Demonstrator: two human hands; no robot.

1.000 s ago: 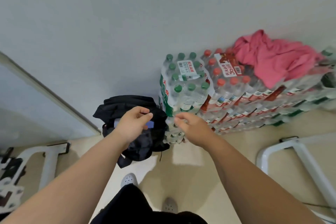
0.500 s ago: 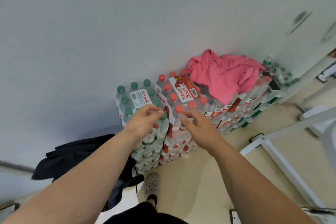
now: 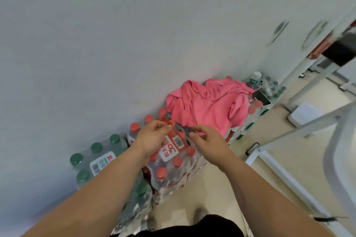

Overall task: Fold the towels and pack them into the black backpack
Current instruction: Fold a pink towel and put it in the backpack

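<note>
View swung off backpack (now out of frame) onto pink towel [image 3: 208, 106], crumpled atop red-cap bottle packs [image 3: 174, 171] by wall. Left hand [image 3: 152, 137] & right hand [image 3: 209, 141] now near its front edge, fingers loosely curled, holding nothing. Prob. next: grab + fold.

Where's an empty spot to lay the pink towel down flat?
The beige floor between the red-capped bottle packs and the white metal frame is bare. The green-capped bottle packs' bumpy tops are free too. The crumpled pink towel, left hand and right hand crowd the red-capped packs.
</note>
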